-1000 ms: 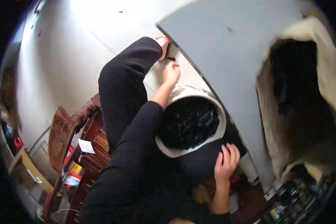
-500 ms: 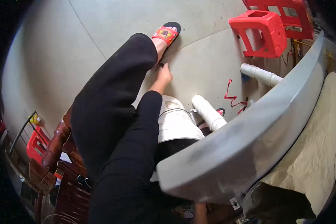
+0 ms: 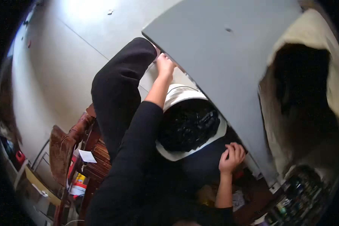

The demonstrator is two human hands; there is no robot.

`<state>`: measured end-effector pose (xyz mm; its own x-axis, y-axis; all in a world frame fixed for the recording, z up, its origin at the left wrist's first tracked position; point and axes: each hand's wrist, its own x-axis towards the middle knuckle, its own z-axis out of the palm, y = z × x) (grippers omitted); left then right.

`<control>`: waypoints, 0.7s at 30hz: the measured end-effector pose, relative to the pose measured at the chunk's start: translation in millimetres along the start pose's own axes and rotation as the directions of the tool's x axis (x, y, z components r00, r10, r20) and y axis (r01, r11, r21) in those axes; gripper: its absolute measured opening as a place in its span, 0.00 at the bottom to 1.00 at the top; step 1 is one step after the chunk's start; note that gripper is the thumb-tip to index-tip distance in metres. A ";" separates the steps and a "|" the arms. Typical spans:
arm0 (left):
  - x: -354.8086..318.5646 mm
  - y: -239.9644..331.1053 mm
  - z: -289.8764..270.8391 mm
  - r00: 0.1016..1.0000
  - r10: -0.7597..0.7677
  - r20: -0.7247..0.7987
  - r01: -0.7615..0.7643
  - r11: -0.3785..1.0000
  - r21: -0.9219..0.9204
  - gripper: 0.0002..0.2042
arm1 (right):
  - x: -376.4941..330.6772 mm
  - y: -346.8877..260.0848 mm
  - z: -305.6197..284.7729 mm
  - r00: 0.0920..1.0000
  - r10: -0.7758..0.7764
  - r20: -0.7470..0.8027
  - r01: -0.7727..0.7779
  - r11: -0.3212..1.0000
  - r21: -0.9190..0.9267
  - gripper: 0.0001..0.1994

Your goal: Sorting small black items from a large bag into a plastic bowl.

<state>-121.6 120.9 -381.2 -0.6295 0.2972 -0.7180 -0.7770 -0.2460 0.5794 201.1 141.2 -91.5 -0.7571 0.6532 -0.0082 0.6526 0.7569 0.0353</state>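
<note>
My left hand reaches forward beside my black-trousered knee, close to the edge of the grey tabletop. Its fingers are curled closed, and whatever they may hold is hidden. Between my legs stands a white bucket filled with small black pieces. To the right of the bucket, my right hand hovers or rests by my thigh under the tabletop's near edge. The fingers there are loosely bent with gaps between them, and nothing shows in them.
A beige cloth sack with a dark opening hangs at the right of the tabletop. Below it lies a cluttered heap of small dark parts. A brown wooden chair with a white paper on it is at my left.
My view has shifted, so the tabletop covers the red stools and white pipes. The bucket's black contents now show. My left hand has come up from beside my ankle; my right hand has come into view.
</note>
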 end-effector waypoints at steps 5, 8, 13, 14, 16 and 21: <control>-192.9 141.6 4.5 0.913 0.161 0.375 -0.211 0.973 0.094 0.10 | 3.0 -26.3 -9.4 0.993 0.088 -0.080 -0.019 0.779 0.627 0.05; -289.4 145.9 10.8 0.781 -0.049 0.623 -0.248 0.891 0.380 0.12 | 14.0 -67.9 -45.7 0.986 0.090 -0.137 0.073 0.506 0.859 0.12; -368.9 159.3 4.8 0.669 -0.119 0.733 -0.363 0.809 0.463 0.13 | 0.0 -96.5 -79.9 0.991 0.118 -0.058 0.044 0.117 0.992 0.18; -375.4 161.1 4.4 0.628 -0.070 0.775 -0.484 0.745 0.460 0.12 | -2.0 -93.8 -80.3 0.994 0.072 -0.083 0.079 0.061 0.995 0.17; -382.6 161.6 2.7 0.566 -0.046 0.823 -0.598 0.665 0.448 0.12 | -5.7 -91.6 -85.2 0.998 0.024 -0.065 0.067 -0.120 0.990 0.13; -400.4 163.4 10.6 0.328 0.067 0.942 -0.849 0.459 0.263 0.12 | -16.3 -80.1 -104.2 0.872 -0.326 0.366 -0.483 -0.446 0.753 0.08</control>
<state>3.4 -28.5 5.0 -0.2631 0.9503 0.1668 0.1765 -0.1225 0.9766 158.1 67.6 9.9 -0.8619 0.3306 -0.3845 0.0968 -0.6370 -0.7647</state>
